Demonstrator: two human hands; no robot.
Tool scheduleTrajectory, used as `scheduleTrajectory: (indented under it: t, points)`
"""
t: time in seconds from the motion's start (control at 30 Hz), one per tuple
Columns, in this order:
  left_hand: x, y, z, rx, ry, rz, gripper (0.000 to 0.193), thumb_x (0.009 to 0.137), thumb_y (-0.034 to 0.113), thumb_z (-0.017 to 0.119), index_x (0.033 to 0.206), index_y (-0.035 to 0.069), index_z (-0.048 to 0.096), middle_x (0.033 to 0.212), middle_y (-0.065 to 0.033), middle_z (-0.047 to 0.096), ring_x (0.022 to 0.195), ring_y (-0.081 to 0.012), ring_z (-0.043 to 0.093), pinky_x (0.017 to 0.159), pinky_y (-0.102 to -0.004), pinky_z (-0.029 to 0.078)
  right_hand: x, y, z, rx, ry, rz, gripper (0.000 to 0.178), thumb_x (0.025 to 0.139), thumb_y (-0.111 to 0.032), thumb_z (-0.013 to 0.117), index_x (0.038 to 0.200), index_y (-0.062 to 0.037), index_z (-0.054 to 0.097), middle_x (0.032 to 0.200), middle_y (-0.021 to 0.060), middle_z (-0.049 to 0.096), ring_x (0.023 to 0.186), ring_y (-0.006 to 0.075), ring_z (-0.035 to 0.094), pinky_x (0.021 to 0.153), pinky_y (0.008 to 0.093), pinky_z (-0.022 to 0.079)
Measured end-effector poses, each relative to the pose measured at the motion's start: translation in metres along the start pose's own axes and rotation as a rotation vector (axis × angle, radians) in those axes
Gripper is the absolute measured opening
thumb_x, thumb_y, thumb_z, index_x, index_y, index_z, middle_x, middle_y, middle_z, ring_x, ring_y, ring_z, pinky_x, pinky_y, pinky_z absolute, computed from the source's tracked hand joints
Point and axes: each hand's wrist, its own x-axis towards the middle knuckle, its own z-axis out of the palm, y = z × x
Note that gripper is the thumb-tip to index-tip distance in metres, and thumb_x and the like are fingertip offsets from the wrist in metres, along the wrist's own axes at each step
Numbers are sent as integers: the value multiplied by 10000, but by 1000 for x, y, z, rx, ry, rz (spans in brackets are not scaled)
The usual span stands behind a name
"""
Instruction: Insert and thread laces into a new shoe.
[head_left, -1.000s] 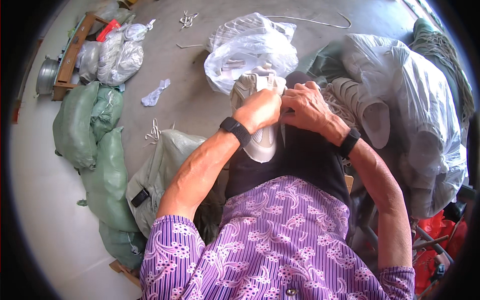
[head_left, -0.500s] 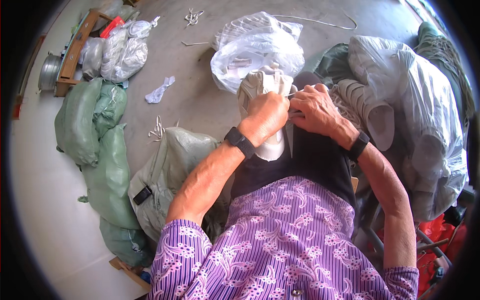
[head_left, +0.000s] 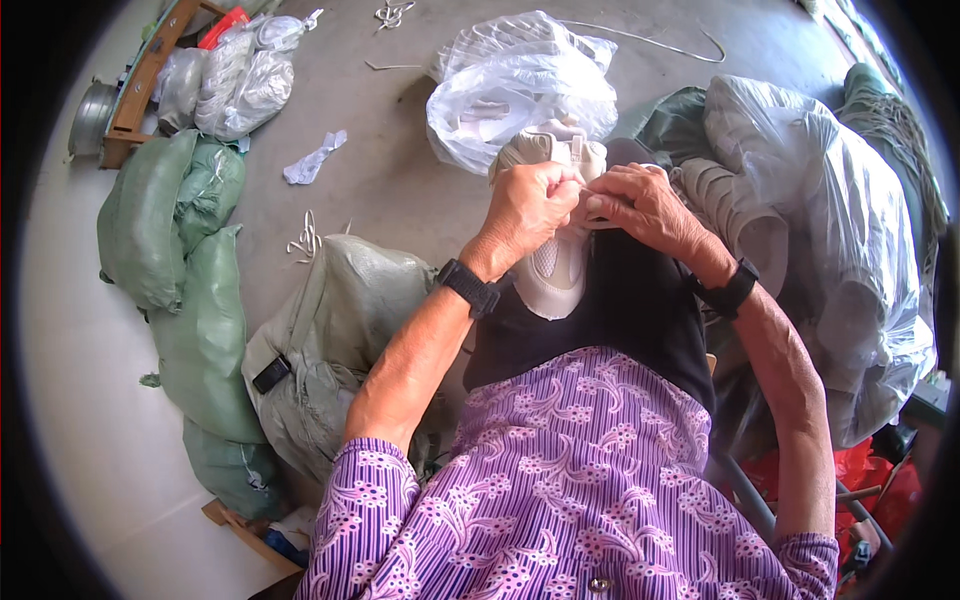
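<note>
The left hand (head_left: 534,205) and right hand (head_left: 645,207) curl close together over the pale shoe (head_left: 552,288) on the dark trousers (head_left: 645,310); whether they pinch anything I cannot tell, but an uneven tug could tip it sideways.

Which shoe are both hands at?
The beige shoe over the dark trousers: left hand and right hand are at it. The pale shoe by the big bag lies untouched.

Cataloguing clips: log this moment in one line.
left hand: closed, over shoe; right hand: curled, alongside; dark trousers: beneath shoe; plastic bag: beyond
</note>
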Motion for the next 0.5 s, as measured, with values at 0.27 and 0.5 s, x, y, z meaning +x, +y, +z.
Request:
scheduleTrajectory:
  t: [0.27, 0.5]
  points:
    - [3, -12, 2, 376, -84, 383, 122, 766, 154, 619, 750, 35, 638, 688, -192, 617, 658, -366, 622, 592, -448, 489, 17, -13, -21, 732, 75, 380, 162, 896, -179, 609, 838, -28, 600, 752, -36, 488, 727, 58, 450, 609, 263, 388]
    - [-9, -38, 10, 560, -110, 571, 169, 783, 217, 590, 716, 78, 658, 682, -144, 627, 655, -327, 624, 608, -440, 499, 24, -9, 9, 930, 181, 186, 263, 980, -306, 474, 960, -59, 565, 819, -28, 530, 748, 54, 475, 639, 228, 397]
